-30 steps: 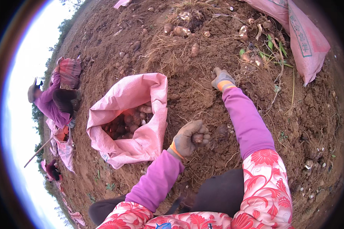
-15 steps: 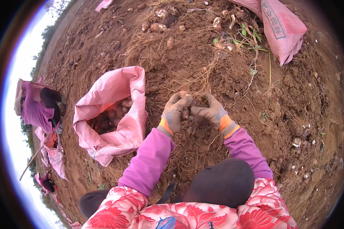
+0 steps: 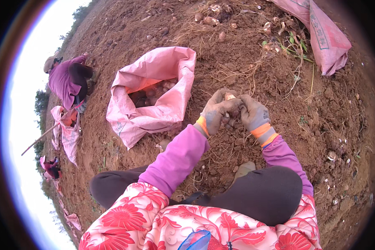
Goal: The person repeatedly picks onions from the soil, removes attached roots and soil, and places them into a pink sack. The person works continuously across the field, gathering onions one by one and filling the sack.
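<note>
Both my hands, in soiled grey gloves with orange cuffs, meet above the dug soil. My left hand (image 3: 216,111) is closed round a taro corm (image 3: 229,96), whose pale cut end shows between the fingers. My right hand (image 3: 255,112) is closed against the same corm's right side, thumb and fingers pinched at it. Gloves hide most of the corm. Left of my hands stands an open pink woven sack (image 3: 154,121), partly filled with brown corms (image 3: 154,92).
Loose corms (image 3: 210,21) lie farther off on the brown soil, near green stalks (image 3: 296,45). Another pink sack (image 3: 327,41) lies at the far right. At left, a person in purple (image 3: 66,81) bends near a pink sack (image 3: 70,139) and a long pole (image 3: 39,138).
My view has shifted, so the sack and soil sit farther right and higher. My hands have drawn closer together round the corm, whose pale end now shows.
</note>
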